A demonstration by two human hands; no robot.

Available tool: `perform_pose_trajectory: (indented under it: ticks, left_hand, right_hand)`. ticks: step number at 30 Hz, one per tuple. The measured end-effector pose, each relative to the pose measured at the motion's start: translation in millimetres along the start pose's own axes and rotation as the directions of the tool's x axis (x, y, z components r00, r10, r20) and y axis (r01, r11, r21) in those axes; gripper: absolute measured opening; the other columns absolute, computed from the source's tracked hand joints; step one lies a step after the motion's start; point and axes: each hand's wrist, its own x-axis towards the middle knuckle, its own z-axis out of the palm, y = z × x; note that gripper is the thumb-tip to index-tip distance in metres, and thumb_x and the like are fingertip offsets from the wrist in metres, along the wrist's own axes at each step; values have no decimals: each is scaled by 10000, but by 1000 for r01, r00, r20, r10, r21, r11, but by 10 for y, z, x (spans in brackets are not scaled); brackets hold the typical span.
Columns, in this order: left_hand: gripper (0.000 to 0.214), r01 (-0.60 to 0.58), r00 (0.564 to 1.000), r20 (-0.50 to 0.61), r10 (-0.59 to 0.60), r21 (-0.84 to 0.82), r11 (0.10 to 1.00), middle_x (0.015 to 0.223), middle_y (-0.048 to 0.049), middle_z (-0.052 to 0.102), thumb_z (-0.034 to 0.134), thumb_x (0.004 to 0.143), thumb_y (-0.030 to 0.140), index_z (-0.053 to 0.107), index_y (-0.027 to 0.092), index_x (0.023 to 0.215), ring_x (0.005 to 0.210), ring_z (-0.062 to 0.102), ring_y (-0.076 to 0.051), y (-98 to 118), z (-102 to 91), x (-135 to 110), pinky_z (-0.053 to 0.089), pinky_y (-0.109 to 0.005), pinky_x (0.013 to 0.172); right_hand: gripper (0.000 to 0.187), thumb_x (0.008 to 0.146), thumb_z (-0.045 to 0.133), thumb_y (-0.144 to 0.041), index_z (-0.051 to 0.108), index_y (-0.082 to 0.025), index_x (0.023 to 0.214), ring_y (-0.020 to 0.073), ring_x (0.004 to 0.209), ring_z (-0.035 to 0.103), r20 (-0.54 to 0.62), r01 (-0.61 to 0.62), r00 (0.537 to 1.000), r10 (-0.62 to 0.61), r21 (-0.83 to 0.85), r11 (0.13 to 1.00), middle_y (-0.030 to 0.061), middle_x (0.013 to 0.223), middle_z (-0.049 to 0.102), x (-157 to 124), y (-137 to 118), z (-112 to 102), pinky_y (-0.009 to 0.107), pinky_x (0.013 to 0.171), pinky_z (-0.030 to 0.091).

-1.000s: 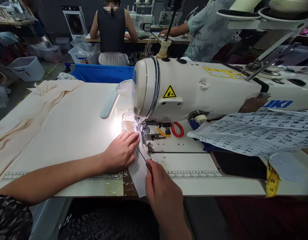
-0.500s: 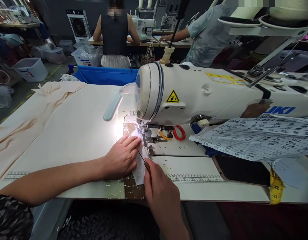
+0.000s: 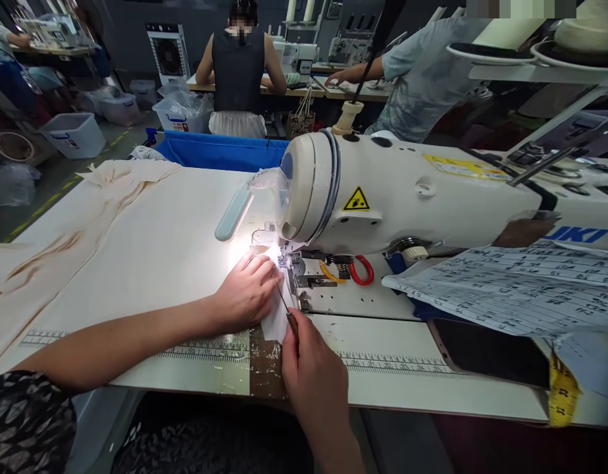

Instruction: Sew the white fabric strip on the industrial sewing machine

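A white sewing machine (image 3: 412, 197) stands on a cream table (image 3: 151, 250), its lamp glaring on the needle area (image 3: 284, 260). A small white fabric strip (image 3: 275, 319) lies under the presser foot and runs toward me. My left hand (image 3: 247, 293) lies flat on the strip, fingers stretched toward the needle. Just below the strip, my right hand (image 3: 311, 368) is closed on a thin dark awl-like tool (image 3: 283, 304), whose tip rests on the fabric beside my left fingers.
Printed paper sheets (image 3: 521, 289) and a dark phone (image 3: 491, 359) lie at the right, with a yellow tape measure (image 3: 560, 395). Cream fabric (image 3: 62, 230) drapes over the table's left side. A blue bin (image 3: 220, 150) stands behind. Two other people work at machines beyond.
The white strip has fed further under the presser foot and shows shorter toward me. Both hands followed it toward the needle. The camera view shifted slightly.
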Motion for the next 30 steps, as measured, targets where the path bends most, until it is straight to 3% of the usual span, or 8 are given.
perform_pose_trajectory:
  ticks: [5,14,18,23,26,30]
  left_hand:
    - [359,-22,999,-36,21,-26,999,1276,-175,598,355,970,145,620,104,1209,1285,477,-329,-67,-24,-6,423,-541,1094]
    - [307,-113,993,-56,108,-85,990,1289,-164,603,429,942,208,648,84,1118,1248,512,-307,138,-36,-89,447,-537,1090]
    - [360,-110,993,-34,109,-36,993,1316,-184,590,417,935,189,612,48,1204,1227,526,-311,139,-23,-89,432,-544,1105]
    - [377,-113,993,-35,112,-22,993,1318,-195,585,404,957,208,599,35,1230,1218,528,-308,132,-22,-80,423,-536,1110]
    - [371,-101,994,-47,99,-34,994,1284,-172,605,389,968,220,609,54,1217,1210,528,-291,147,-27,-82,419,-518,1117]
    - [376,-124,992,-34,123,-6,992,1274,-179,603,398,937,193,613,38,1203,1193,530,-294,154,-38,-91,403,-518,1126]
  right_hand:
    - [374,1044,287,-225,644,-115,1065,190,618,739,10,-27,1000,27,33,999,76,849,780,-39,-30,-18,261,501,508]
    - [400,1044,279,-229,660,-107,1050,184,648,747,2,-9,1000,9,36,999,65,860,780,-62,-34,-88,257,508,539]
    - [364,1040,348,-313,662,-137,1088,212,754,762,12,-137,991,137,111,984,91,945,782,-194,96,-104,260,561,565]
    - [329,986,461,-414,679,-194,1096,183,637,729,147,-369,929,339,329,869,42,825,768,-280,288,-175,228,545,557]
    - [317,975,477,-430,677,-214,1094,146,509,651,229,-504,864,449,387,772,-24,667,697,-248,250,-251,205,479,508]
    - [325,969,469,-448,671,-230,1100,139,523,615,260,-619,784,563,386,684,-57,628,632,-203,117,-314,209,515,480]
